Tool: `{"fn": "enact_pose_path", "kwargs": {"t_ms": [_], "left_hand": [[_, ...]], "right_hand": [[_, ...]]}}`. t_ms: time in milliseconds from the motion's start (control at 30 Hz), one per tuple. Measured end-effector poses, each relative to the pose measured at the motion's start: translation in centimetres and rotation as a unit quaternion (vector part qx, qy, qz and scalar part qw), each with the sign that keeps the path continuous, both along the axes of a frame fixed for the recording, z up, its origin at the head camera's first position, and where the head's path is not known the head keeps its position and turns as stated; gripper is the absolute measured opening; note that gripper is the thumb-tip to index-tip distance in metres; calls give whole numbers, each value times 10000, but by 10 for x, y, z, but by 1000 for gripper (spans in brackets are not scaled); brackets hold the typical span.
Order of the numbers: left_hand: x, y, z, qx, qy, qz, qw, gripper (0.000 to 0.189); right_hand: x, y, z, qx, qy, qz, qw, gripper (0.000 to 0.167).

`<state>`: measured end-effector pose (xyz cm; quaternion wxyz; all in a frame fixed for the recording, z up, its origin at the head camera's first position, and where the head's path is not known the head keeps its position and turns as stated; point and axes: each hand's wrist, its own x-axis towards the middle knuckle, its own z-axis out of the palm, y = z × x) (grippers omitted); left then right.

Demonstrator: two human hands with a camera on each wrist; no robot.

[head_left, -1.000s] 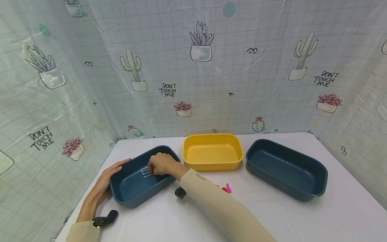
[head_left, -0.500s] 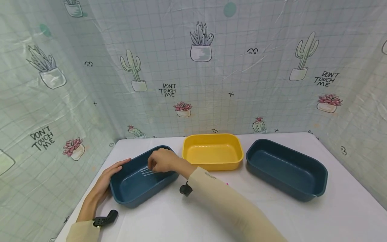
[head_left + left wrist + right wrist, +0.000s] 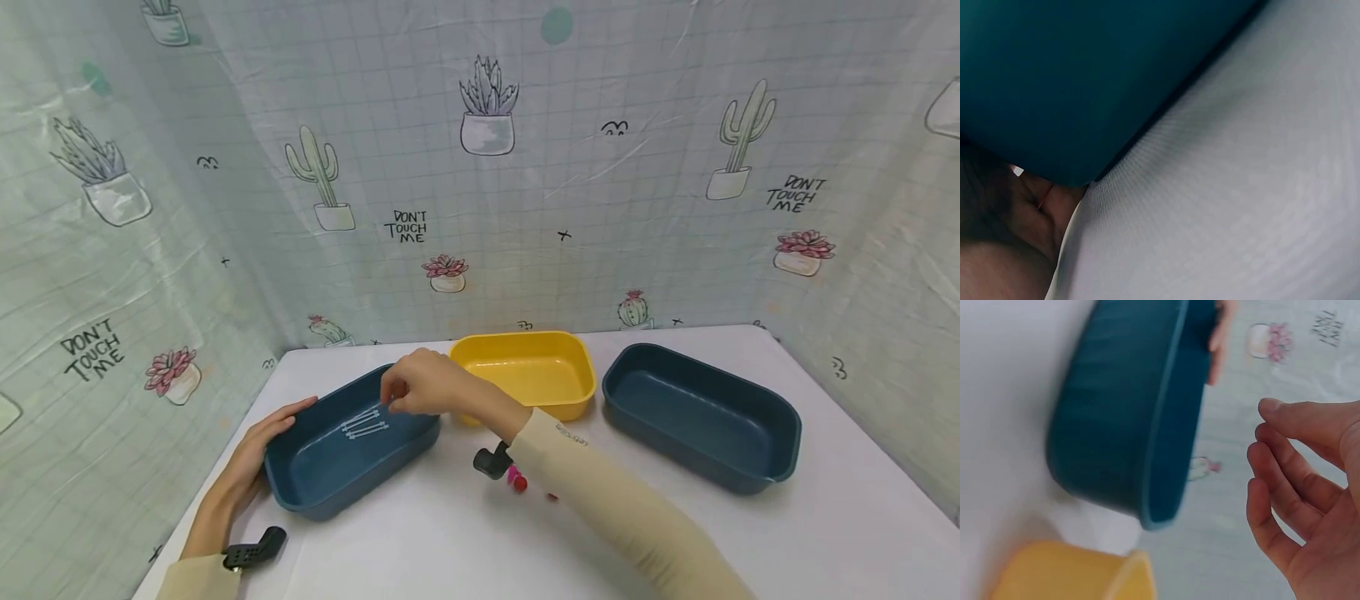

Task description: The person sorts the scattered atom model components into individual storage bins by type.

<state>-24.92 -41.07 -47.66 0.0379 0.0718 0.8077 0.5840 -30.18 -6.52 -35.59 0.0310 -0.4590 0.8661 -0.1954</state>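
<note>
In the head view, your left hand (image 3: 258,450), fingers straight, touches the smooth dark-blue oblong bin (image 3: 360,475); thin pale-blue rods (image 3: 367,431) lie inside, just left of your right hand (image 3: 429,382). Left wrist: bin on finely textured white cloth (image 3: 1229,187). Right wrist: thumb (image 3: 1304,419) and fingertips (image 3: 1261,453) apart.

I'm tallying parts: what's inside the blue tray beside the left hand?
Several thin, pale sticks lie on the floor of the blue tray. The right hand covers part of its far end, so anything there can't be seen.
</note>
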Motion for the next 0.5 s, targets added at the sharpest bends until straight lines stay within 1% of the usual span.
{"fn": "enact_pose_path", "kwargs": {"t_ms": [133, 233, 333, 500], "left_hand": [[0, -1, 0, 59, 84, -97, 9999, 52], [-1, -1, -1, 75, 135, -135, 9998, 52], [-1, -1, 0, 58, 167, -157, 9997, 52], [-1, 1, 2, -16, 127, -147, 9998, 54]], "right_hand": [[5, 17, 10, -202, 90, 181, 9996, 9], [6, 31, 14, -360, 68, 240, 9990, 9], [7, 46, 17, -477, -31, 182, 9987, 10], [9, 75, 22, -653, -235, -52, 9976, 11]]}}
